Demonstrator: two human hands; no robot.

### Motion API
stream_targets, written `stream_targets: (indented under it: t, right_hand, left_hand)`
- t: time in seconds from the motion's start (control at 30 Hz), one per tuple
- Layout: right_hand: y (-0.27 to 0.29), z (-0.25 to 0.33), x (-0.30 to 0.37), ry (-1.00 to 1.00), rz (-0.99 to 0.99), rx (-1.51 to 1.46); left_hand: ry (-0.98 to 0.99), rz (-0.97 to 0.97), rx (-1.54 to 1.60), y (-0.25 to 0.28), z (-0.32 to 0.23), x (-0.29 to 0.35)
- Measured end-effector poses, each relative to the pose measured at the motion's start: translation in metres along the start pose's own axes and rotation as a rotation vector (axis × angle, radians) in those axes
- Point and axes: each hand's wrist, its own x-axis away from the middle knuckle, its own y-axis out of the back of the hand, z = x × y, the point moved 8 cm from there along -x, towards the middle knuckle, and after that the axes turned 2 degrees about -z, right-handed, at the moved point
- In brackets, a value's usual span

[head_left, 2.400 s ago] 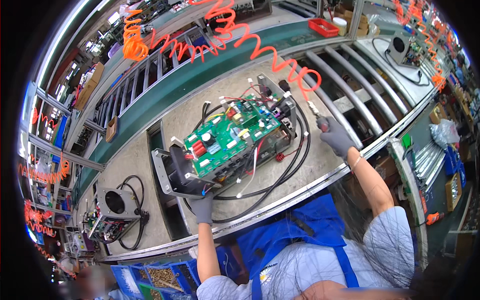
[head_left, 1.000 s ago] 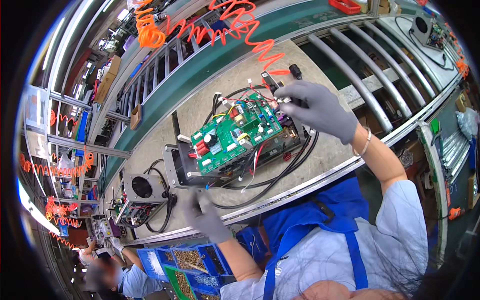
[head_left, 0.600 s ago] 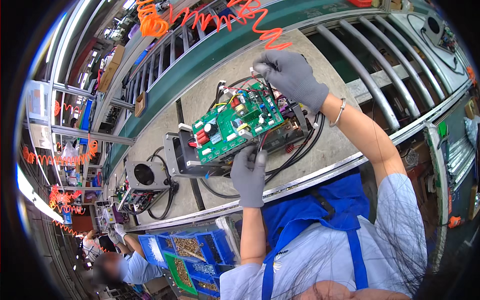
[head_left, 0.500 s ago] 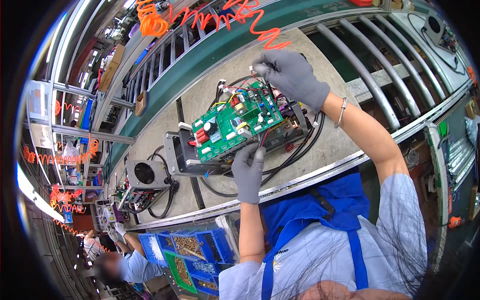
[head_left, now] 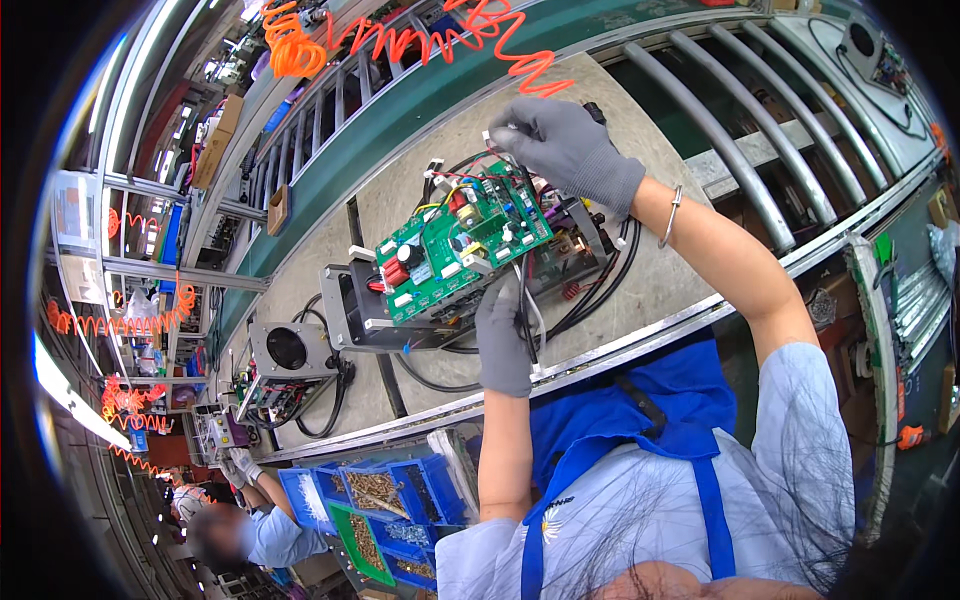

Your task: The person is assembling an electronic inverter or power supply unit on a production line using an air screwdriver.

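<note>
A green circuit board lies on top of a grey metal chassis on the bench. My right hand, in a grey glove, is at the board's far right corner, its fingers closed on a small white wire connector; thin red wires run from it toward the board. At the board's near edge is my gloved left hand, its fingers closed around black and white wires that hang down past it. The board's edge partly hides those fingertips.
Black cables loop beside the chassis. A second fan unit stands to the left. Metal rollers lie to the right, blue screw bins at the near left. Orange coiled hoses hang above. A co-worker sits at lower left.
My right hand has moved slightly left with the connector. My left hand has shifted a little lower and turned, and a white and a black wire now hang beside it.
</note>
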Motion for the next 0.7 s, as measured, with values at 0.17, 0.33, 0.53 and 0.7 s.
stream_targets:
  t: [0.17, 0.33, 0.53, 0.7]
  right_hand:
    - [0.001, -0.005, 0.000, -0.017, -0.040, -0.082]
    - [0.001, -0.004, 0.001, -0.020, -0.023, -0.060]
    - [0.003, -0.001, 0.000, -0.014, -0.031, -0.036]
    - [0.004, 0.004, 0.001, 0.021, -0.051, -0.039]
  left_hand:
    - [0.098, 0.081, 0.217, -0.010, 0.007, -0.003]
    - [0.316, 0.106, 0.381, -0.017, 0.015, 0.002]
    - [-0.152, -0.093, -0.175, -0.023, -0.006, -0.003]
    - [-0.878, -0.193, -1.050, -0.064, -0.056, 0.025]
